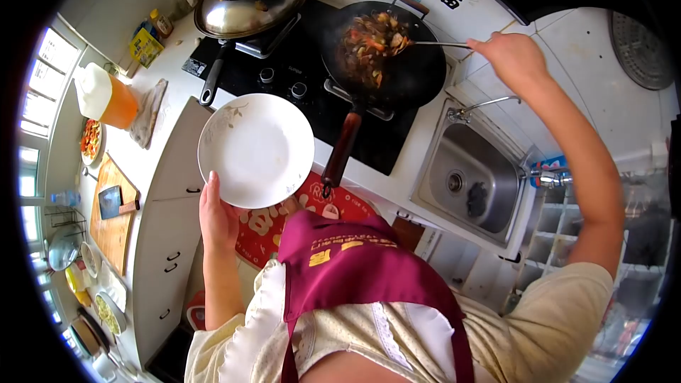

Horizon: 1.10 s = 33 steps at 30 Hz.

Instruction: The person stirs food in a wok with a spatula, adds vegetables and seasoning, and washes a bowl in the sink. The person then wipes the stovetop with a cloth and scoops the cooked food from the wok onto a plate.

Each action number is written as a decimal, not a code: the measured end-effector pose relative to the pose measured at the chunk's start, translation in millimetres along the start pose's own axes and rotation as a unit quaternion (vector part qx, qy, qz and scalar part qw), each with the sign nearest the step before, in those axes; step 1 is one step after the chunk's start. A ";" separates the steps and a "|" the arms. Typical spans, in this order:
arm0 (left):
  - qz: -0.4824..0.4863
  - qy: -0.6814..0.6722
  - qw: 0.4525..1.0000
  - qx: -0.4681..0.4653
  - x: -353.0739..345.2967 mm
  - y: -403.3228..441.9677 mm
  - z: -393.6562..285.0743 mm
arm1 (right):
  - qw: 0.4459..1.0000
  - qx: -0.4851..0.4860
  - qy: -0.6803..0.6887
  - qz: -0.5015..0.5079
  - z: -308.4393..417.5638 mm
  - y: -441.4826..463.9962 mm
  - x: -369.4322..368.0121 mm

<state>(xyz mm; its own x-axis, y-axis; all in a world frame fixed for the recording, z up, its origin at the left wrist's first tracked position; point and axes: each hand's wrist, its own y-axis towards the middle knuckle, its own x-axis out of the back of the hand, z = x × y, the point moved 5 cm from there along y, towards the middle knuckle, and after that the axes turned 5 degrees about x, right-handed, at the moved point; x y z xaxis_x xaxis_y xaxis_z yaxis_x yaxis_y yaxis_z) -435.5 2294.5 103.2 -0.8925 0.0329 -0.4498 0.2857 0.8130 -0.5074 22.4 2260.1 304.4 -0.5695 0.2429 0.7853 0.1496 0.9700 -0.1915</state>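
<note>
A white plate [257,150] with a faint leaf pattern on its rim is held by my left hand [218,214], fingers under its lower left edge. Nothing lies on the plate. My right hand [509,61] is closed around the end of a long metal spatula [441,44]. The spatula's head is hidden by the food in the black wok [418,74]. That stir-fried food [372,41], dark with orange and pale pieces, lies along the wok's left side. The wok's wooden handle [343,149] points toward me, right of the plate.
A lidded pan [252,1] stands on the left burner of the black stove [301,57]. A steel sink [454,159] is on the right. Along the left counter are a jug of orange liquid [106,97], a cloth [148,113] and a cleaver [113,202] on a cutting board [117,237].
</note>
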 end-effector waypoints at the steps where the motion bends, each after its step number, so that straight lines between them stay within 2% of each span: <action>1: 0.003 -0.001 1.000 -0.001 -1.3 2.3 -1.2 | 1.000 0.014 -0.021 -0.014 -0.8 -11.1 16.1; 4: -0.010 -0.016 1.000 -0.008 -8.3 8.2 -0.6 | 0.997 0.043 0.035 0.051 -14.1 -31.2 20.9; 8: -0.012 -0.033 0.999 -0.004 -12.9 10.3 3.2 | 0.962 0.093 0.185 0.176 11.9 -41.0 19.8; 11: 0.003 -0.020 1.000 0.004 -17.4 10.6 3.3 | 0.927 0.102 0.356 0.062 46.3 -6.7 -5.9; 13: 0.017 0.000 1.000 0.015 -16.0 14.3 5.0 | 0.895 0.037 0.437 0.086 44.0 25.8 -36.2; 15: 0.028 -0.003 0.999 0.019 -16.3 13.1 3.6 | 0.765 -0.116 0.598 0.207 20.3 20.5 -63.2; 17: 0.026 -0.009 0.999 0.019 -13.7 12.6 4.5 | 0.648 -0.167 0.710 0.219 -0.8 -0.7 -94.4; 19: 0.013 -0.019 1.000 0.013 -6.3 13.7 5.8 | 0.574 -0.227 0.748 0.244 -9.1 -40.3 -112.8; 21: 0.014 -0.025 1.000 0.012 -0.7 12.2 6.8 | 0.540 -0.246 0.765 0.250 -9.5 -80.9 -108.7; 24: 0.006 -0.026 1.000 0.011 7.8 11.1 6.9 | 0.573 -0.311 0.730 0.206 -18.2 -115.0 -91.5; 27: 0.006 -0.015 1.000 0.007 6.9 12.7 6.5 | 0.664 -0.305 0.660 0.176 -23.8 -107.8 -109.0; 29: 0.003 -0.003 1.000 0.000 -5.9 10.8 1.9 | 0.791 -0.190 0.574 0.094 -4.8 -82.2 -134.3; 31: -0.002 -0.007 1.000 -0.007 -15.5 14.3 2.5 | 0.880 -0.031 0.469 0.073 30.8 -55.9 -124.4; 33: -0.003 -0.014 1.000 -0.008 -17.2 15.5 4.5 | 0.893 -0.006 0.446 0.057 25.5 -47.6 -109.7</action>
<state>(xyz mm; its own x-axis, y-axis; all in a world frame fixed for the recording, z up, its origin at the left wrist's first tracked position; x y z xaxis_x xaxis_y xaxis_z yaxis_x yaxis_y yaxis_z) -414.2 2303.9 99.7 -0.8839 0.0127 -0.4675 0.2754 0.8221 -0.4984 57.2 2187.5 212.3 0.3190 0.2321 0.9189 0.1773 0.9378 -0.2984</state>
